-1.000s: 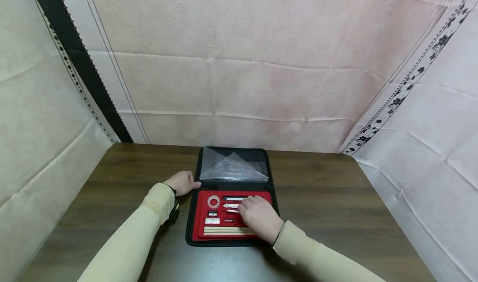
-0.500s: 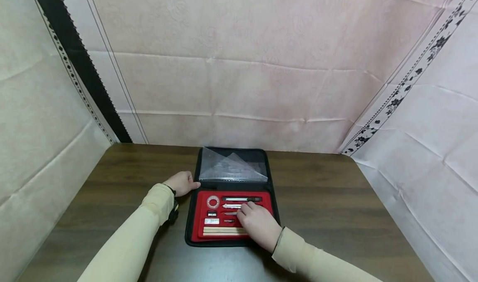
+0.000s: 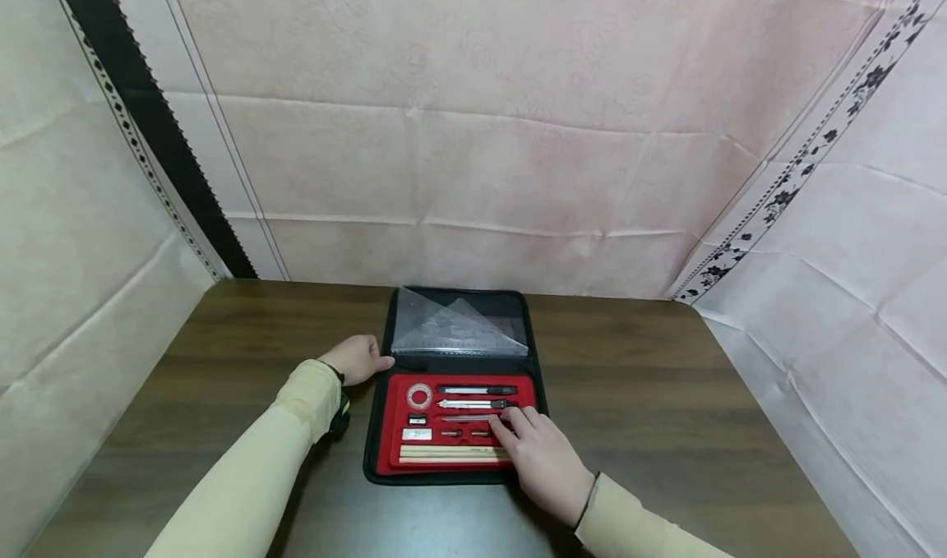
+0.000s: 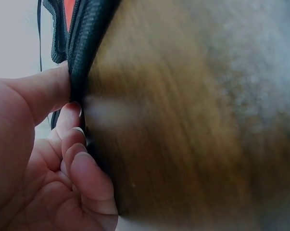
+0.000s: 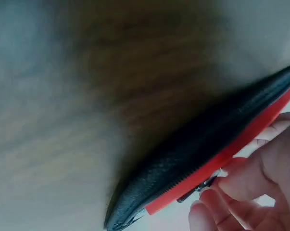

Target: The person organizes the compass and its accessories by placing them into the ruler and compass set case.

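An open black zippered case (image 3: 373, 451) lies on the table, its red tray (image 3: 390, 410) holding drafting tools. My left hand (image 3: 358, 359) pinches the case's left edge; in the left wrist view the thumb (image 4: 51, 89) bears on the black rim, with the fingers curled below. Over the tray's right side, my right hand (image 3: 551, 463) has its fingers loosely extended beside the right ends of a compass (image 3: 473, 404) and a slim metal tool (image 3: 462, 418). Its fingertips partly cover these ends, and no lifted item shows between them.
Clear plastic sheets (image 3: 451, 328) lie in the case's raised half. The tray also holds a round tape-like ring (image 3: 419, 396), a black-handled tool (image 3: 477, 390), a white eraser-like block (image 3: 417, 434) and pale wooden sticks (image 3: 447, 454). Wooden table (image 3: 296, 459) surrounds the case; fabric hangs behind.
My right hand has shifted right and toward me, uncovering the black-handled tool, more of the compass and the slim tool, and a small part below. The left hand stays at the case edge.
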Tool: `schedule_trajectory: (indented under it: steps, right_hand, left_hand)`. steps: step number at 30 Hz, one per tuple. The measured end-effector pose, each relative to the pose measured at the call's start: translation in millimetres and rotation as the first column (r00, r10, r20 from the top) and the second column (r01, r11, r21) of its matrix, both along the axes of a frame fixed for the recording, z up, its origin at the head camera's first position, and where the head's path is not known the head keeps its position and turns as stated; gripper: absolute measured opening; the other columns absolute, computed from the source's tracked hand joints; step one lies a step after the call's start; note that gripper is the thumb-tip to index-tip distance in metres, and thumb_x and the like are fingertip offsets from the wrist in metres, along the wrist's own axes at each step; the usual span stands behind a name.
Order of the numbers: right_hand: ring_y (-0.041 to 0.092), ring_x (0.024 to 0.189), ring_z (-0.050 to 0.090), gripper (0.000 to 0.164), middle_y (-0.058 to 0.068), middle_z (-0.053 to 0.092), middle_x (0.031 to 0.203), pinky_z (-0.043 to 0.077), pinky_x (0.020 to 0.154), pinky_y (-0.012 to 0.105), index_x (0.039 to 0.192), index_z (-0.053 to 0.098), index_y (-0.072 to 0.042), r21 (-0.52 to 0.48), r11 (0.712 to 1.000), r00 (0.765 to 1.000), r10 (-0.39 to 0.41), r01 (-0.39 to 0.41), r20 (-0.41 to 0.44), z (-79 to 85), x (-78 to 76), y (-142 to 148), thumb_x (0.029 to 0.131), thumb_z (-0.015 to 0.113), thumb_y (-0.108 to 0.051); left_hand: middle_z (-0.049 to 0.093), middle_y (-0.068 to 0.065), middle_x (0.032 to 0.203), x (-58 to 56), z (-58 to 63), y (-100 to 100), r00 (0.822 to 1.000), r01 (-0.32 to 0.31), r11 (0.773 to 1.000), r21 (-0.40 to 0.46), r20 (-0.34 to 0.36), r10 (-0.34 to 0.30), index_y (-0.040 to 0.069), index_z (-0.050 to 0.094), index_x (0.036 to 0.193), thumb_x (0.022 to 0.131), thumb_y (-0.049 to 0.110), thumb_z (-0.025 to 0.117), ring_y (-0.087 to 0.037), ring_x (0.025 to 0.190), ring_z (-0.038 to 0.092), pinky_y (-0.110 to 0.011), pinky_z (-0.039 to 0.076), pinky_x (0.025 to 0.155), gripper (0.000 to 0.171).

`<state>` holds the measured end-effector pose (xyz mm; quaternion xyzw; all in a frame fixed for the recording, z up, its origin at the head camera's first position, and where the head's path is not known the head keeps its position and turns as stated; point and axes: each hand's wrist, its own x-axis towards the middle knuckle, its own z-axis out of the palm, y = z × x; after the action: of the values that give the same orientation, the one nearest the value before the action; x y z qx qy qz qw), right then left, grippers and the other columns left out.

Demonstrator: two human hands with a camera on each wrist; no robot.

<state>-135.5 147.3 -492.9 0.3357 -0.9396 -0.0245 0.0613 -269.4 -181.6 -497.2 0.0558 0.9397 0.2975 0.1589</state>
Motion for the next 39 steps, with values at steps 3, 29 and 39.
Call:
schedule_trajectory:
  steps: [3,29,39]
  right_hand:
    - [0.02,0.101,0.046,0.057,0.006,0.054,0.119,0.048,0.085,0.034,0.136,0.057,-0.017,-0.019,1.0,1.0,-0.002,0.002,0.028,-1.3,-0.8,3,0.083,0.077,-0.019]
    - [0.015,0.071,0.054,0.025,-0.005,0.059,0.074,0.045,0.06,0.031,0.081,0.059,-0.02,-0.343,0.853,0.773,-0.105,0.393,0.625,16.4,-68.0,35,0.084,0.075,-0.04]
    - [0.018,0.067,0.053,0.026,0.0,0.059,0.067,0.041,0.059,0.032,0.076,0.062,-0.016,-0.328,0.836,0.71,-0.1,0.439,0.697,13.6,-76.2,26,0.08,0.078,-0.036]
  left_hand:
    - [0.051,-0.006,0.066,-0.4,-1.6,0,1.0,0.004,1.0,0.005,-0.005,-0.004,0.007,0.051,0.079,0.094,0.035,0.063,-0.02,0.061,0.049,-0.031,0.038,0.056,0.034]
    - [0.05,-0.006,0.066,1.4,1.9,2,1.0,-0.001,1.0,0.009,0.013,0.0,0.006,0.051,0.081,0.095,0.035,0.062,-0.02,0.062,0.048,-0.031,0.037,0.057,0.034]
    - [0.051,-0.006,0.065,-0.2,2.1,1,1.0,0.012,1.0,-0.004,0.006,-0.012,0.007,0.052,0.08,0.094,0.035,0.063,-0.02,0.061,0.048,-0.031,0.036,0.056,0.033]
